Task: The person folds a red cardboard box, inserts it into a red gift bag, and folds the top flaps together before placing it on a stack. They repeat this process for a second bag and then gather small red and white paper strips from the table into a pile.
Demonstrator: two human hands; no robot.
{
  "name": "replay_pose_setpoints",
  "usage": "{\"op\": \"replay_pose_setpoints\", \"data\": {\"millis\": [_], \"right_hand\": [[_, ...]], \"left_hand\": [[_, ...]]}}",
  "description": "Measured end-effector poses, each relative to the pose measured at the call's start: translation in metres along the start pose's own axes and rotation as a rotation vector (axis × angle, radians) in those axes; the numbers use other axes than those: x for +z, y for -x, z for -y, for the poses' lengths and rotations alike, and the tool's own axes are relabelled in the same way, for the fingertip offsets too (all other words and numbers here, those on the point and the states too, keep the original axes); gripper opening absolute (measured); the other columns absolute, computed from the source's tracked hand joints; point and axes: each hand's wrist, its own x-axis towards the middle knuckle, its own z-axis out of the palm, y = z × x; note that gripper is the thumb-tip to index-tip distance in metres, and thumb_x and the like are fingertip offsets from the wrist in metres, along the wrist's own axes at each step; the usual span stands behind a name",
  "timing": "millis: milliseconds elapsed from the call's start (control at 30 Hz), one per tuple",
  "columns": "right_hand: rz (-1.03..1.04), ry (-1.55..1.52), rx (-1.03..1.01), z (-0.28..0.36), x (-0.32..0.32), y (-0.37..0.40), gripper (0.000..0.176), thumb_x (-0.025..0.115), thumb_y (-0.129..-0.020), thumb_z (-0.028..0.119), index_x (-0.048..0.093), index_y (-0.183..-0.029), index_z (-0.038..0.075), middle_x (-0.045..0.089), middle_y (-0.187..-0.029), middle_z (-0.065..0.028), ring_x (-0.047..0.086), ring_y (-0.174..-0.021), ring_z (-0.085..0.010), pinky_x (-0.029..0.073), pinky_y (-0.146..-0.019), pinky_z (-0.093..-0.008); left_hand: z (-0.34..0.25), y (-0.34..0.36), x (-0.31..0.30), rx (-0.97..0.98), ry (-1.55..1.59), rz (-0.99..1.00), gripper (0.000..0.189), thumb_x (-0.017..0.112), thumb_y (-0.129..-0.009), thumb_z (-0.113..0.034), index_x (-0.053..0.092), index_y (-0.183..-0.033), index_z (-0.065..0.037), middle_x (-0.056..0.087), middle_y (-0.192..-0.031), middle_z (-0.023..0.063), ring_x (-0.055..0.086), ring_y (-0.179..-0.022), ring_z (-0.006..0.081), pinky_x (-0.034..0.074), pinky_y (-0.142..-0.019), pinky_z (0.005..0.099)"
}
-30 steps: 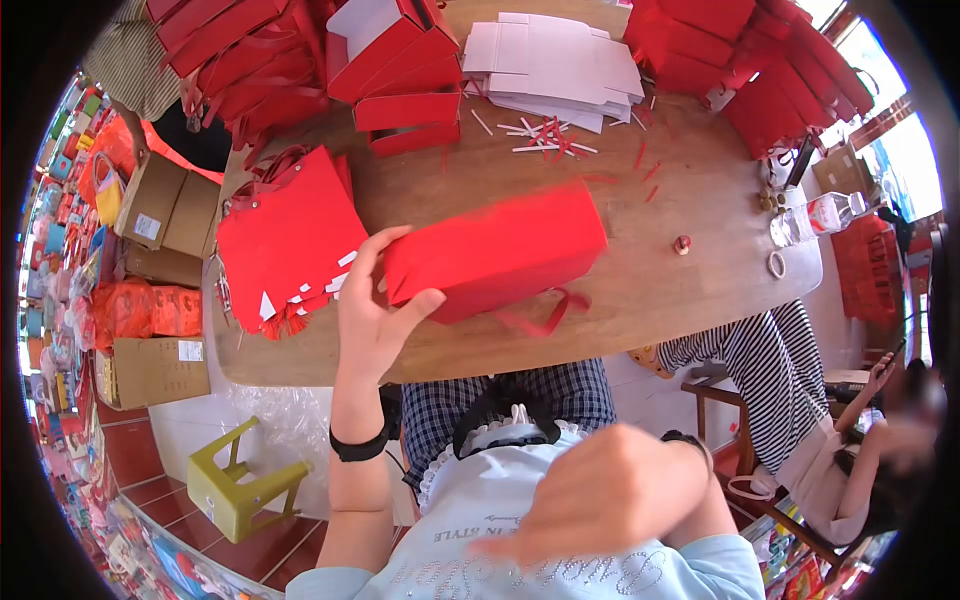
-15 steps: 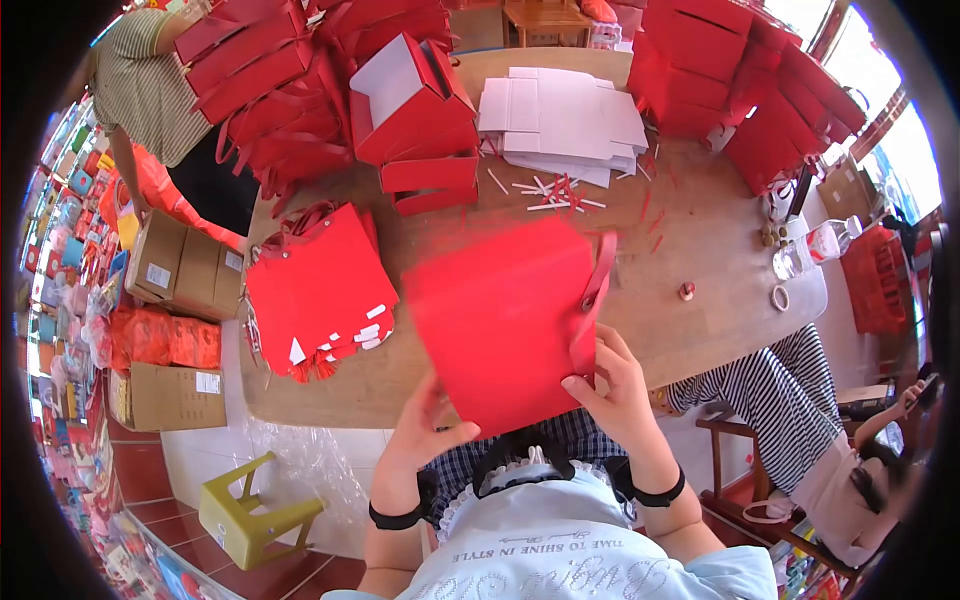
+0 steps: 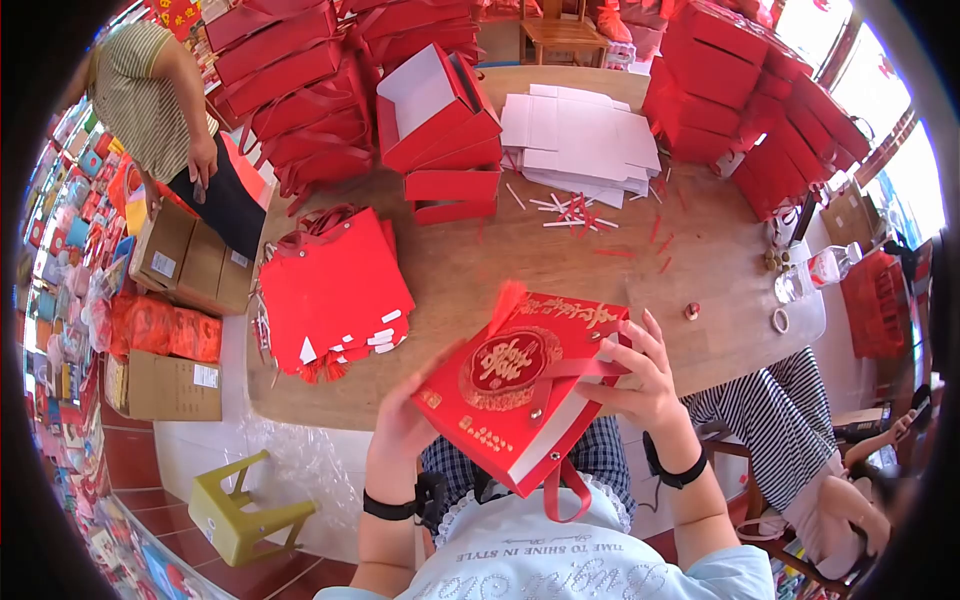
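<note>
Tilted above the table's near edge is a red gift box [image 3: 500,365] with gold lettering, an oval emblem and a tassel. Its ribbon handles [image 3: 570,490] show at the right and front, and a white strip runs along one side. My left hand [image 3: 403,415] grips the box's left edge, its fingers partly hidden. At the opposite edge, my right hand [image 3: 640,375] holds the box near a ribbon. To the left, a pile of flat red box pieces [image 3: 335,285] lies on the table.
Red boxes [image 3: 300,110] are stacked at the back left, more red boxes [image 3: 710,90] at the back right. White cardboard sheets [image 3: 580,140] and paper strips lie between. A bottle [image 3: 825,265] stands at right, a green stool [image 3: 245,510] on the floor. Two people are nearby.
The red box has been turned from its plain face to its gold-printed face and lowered closer to me. My right hand has shifted up and right. The standing person's arm has moved.
</note>
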Motion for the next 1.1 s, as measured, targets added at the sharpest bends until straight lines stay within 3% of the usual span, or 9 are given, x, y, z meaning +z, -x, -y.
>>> {"op": "replay_pose_setpoints", "data": {"millis": [133, 267, 500, 567, 767, 800, 933, 1067, 1100], "right_hand": [[0.015, 0.123, -0.015, -0.006, 0.001, 0.000, 0.030, 0.072, -0.059, 0.020, 0.069, -0.089, 0.022, 0.048, -0.127, -0.0035, 0.038, -0.122, -0.0282, 0.029, -0.101, -0.0505], [0.046, 0.144, 0.176, -0.005, 0.002, -0.008, 0.034, 0.074, -0.057, 0.021, 0.069, -0.091, 0.020, 0.044, -0.130, -0.0080, 0.036, -0.123, -0.0321, 0.029, -0.101, -0.0510], [0.076, -0.243, 0.550, 0.008, 0.008, -0.018, 0.035, 0.066, -0.072, 0.012, 0.062, -0.107, 0.011, 0.037, -0.133, -0.0176, 0.034, -0.125, -0.0351, 0.037, -0.097, -0.0437], [0.128, -0.519, 0.747, 0.007, 0.012, -0.015, 0.037, 0.062, -0.076, 0.007, 0.058, -0.113, 0.008, 0.043, -0.128, -0.0186, 0.043, -0.119, -0.0339, 0.039, -0.094, -0.0406], [0.347, -0.239, 0.645, -0.014, -0.007, -0.066, 0.025, 0.056, -0.082, 0.013, 0.058, -0.105, 0.004, 0.059, -0.102, -0.0170, 0.057, -0.095, -0.0327, 0.046, -0.081, -0.0378], [0.255, -0.138, 0.466, -0.025, -0.005, -0.081, 0.023, 0.055, -0.083, 0.019, 0.060, -0.099, 0.004, 0.062, -0.092, -0.0166, 0.058, -0.087, -0.0325, 0.047, -0.074, -0.0390], [0.450, -0.086, 0.493, -0.072, 0.009, -0.169, 0.028, 0.056, -0.082, 0.031, 0.064, -0.088, 0.005, 0.063, -0.080, -0.0145, 0.060, -0.075, -0.0337, 0.047, -0.067, -0.0424], [0.293, 0.201, 0.355, -0.118, 0.067, -0.265, 0.042, 0.057, -0.078, 0.047, 0.065, -0.088, 0.007, 0.064, -0.084, -0.0152, 0.062, -0.081, -0.0308, 0.049, -0.070, -0.0393], [0.318, 0.284, 0.439, -0.107, 0.074, -0.282, 0.040, 0.057, -0.077, 0.045, 0.065, -0.090, 0.007, 0.064, -0.088, -0.0143, 0.062, -0.084, -0.0300, 0.049, -0.072, -0.0386]], "left_hand": [[-0.003, 0.004, -0.014, -0.128, -0.437, -0.019, 0.068, 0.054, -0.079, -0.017, 0.023, -0.135, 0.005, 0.036, -0.136, 0.0166, 0.041, -0.122, 0.0232, 0.035, -0.100, 0.0343], [0.004, -0.002, -0.020, -0.022, -0.277, 0.069, 0.066, 0.053, -0.079, -0.012, 0.022, -0.135, 0.005, 0.039, -0.133, 0.0173, 0.043, -0.120, 0.0231, 0.037, -0.099, 0.0347], [0.009, -0.002, -0.029, 0.196, -0.249, -0.109, 0.058, 0.050, -0.083, -0.009, 0.025, -0.135, 0.002, 0.041, -0.132, 0.0145, 0.043, -0.120, 0.0223, 0.037, -0.099, 0.0358], [0.013, -0.003, -0.030, 0.230, -0.283, -0.094, 0.057, 0.049, -0.085, -0.009, 0.025, -0.136, -0.001, 0.040, -0.132, 0.0130, 0.043, -0.120, 0.0217, 0.036, -0.099, 0.0360], [0.007, 0.004, -0.041, 0.274, -0.158, -0.138, 0.058, 0.047, -0.085, -0.011, 0.024, -0.137, -0.003, 0.037, -0.135, 0.0130, 0.040, -0.123, 0.0243, 0.034, -0.101, 0.0369], [0.005, 0.006, -0.043, 0.287, -0.116, -0.156, 0.062, 0.049, -0.081, -0.010, 0.023, -0.137, -0.001, 0.037, -0.135, 0.0148, 0.039, -0.123, 0.0260, 0.034, -0.102, 0.0389], [-0.003, 0.030, -0.041, 0.312, -0.219, -0.140, 0.075, 0.058, -0.069, -0.007, 0.023, -0.134, 0.004, 0.040, -0.132, 0.0184, 0.043, -0.120, 0.0280, 0.037, -0.100, 0.0428], [0.000, 0.054, -0.061, 0.305, -0.105, -0.128, 0.067, 0.060, -0.065, -0.008, 0.035, -0.125, 0.006, 0.048, -0.124, 0.0192, 0.050, -0.111, 0.0309, 0.041, -0.095, 0.0432], [0.001, 0.058, -0.066, 0.315, -0.110, -0.128, 0.067, 0.060, -0.065, -0.008, 0.035, -0.125, 0.006, 0.048, -0.124, 0.0192, 0.050, -0.111, 0.0309, 0.041, -0.095, 0.0432]]}}
